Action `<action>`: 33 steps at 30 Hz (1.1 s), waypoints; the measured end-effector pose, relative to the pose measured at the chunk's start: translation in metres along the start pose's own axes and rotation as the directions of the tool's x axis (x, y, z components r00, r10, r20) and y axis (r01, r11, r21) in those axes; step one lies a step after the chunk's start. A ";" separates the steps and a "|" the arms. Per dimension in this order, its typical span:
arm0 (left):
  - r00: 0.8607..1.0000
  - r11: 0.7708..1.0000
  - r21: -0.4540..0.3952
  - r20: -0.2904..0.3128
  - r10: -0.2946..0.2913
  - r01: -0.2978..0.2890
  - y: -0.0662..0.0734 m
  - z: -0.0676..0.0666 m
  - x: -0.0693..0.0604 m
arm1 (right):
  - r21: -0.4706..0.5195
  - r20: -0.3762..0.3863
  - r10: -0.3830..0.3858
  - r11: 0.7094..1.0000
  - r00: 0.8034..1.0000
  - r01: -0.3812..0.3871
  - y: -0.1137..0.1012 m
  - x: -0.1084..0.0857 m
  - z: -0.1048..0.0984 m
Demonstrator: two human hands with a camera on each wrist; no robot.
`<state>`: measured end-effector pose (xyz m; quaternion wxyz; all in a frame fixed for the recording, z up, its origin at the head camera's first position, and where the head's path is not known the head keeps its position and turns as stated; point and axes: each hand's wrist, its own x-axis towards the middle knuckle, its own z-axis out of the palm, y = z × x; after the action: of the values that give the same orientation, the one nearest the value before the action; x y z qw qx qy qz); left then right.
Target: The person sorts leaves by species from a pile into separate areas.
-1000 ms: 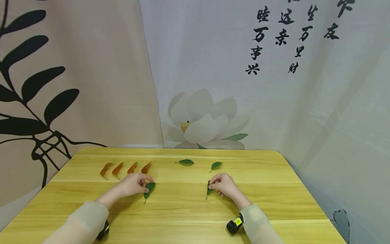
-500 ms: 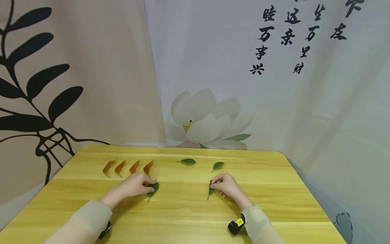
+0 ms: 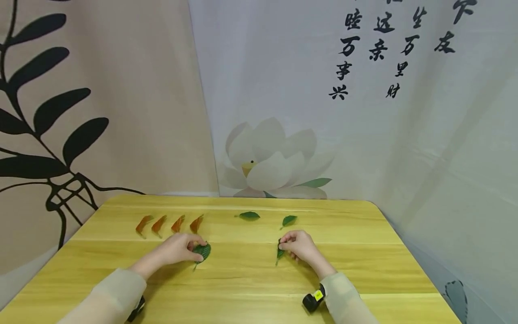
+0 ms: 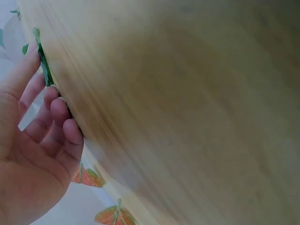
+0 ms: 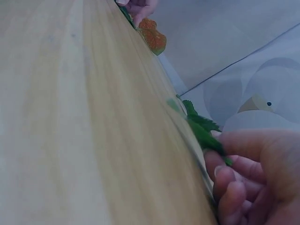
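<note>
A green leaf (image 3: 203, 252) lies under the left hand (image 3: 182, 248), its thumb and forefinger holding it at two edges. In the left wrist view this leaf (image 4: 45, 68) stretches between the thumb and fingertips of the left hand (image 4: 40, 140). Farther right, the right hand (image 3: 301, 248) pinches another green leaf (image 3: 280, 254) between thumb and fingers, stem end toward the front. The right wrist view has that leaf (image 5: 204, 136) in the fingers of the right hand (image 5: 262, 173). Behind the hands lie two more green leaves (image 3: 249, 216) (image 3: 289, 220).
Several orange-red leaves (image 3: 159, 226) form a row at the back left of the wooden table (image 3: 226, 292). A black device with a yellow label (image 3: 313, 300) is at the right wrist, and another black one (image 3: 137, 309) at the left. A printed curtain (image 3: 259, 90) hangs behind.
The left hand's thumb and forefinger have spread apart on the leaf, which now shows more of its surface. The right hand has stayed on its leaf with little movement.
</note>
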<state>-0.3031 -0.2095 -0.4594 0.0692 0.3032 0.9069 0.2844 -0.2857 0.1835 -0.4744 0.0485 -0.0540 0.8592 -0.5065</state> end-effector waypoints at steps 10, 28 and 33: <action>0.999 0.999 -0.010 0.002 -0.032 0.032 0.000 0.001 -0.001 | 0.030 0.033 -0.010 1.000 0.999 0.009 -0.014 -0.002 0.006; 1.000 1.000 -0.005 -0.006 -0.005 0.005 -0.003 0.000 0.000 | -0.002 0.137 -0.087 0.996 0.987 0.088 -0.060 0.017 0.076; 1.000 1.000 -0.005 -0.003 -0.013 0.013 -0.003 0.000 0.002 | -0.029 0.153 -0.104 0.994 0.983 0.109 -0.067 0.023 0.095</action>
<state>-0.3060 -0.2106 -0.4609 0.0702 0.2969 0.9082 0.2866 -0.2926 0.0658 -0.4619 0.0855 -0.1392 0.8581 -0.4869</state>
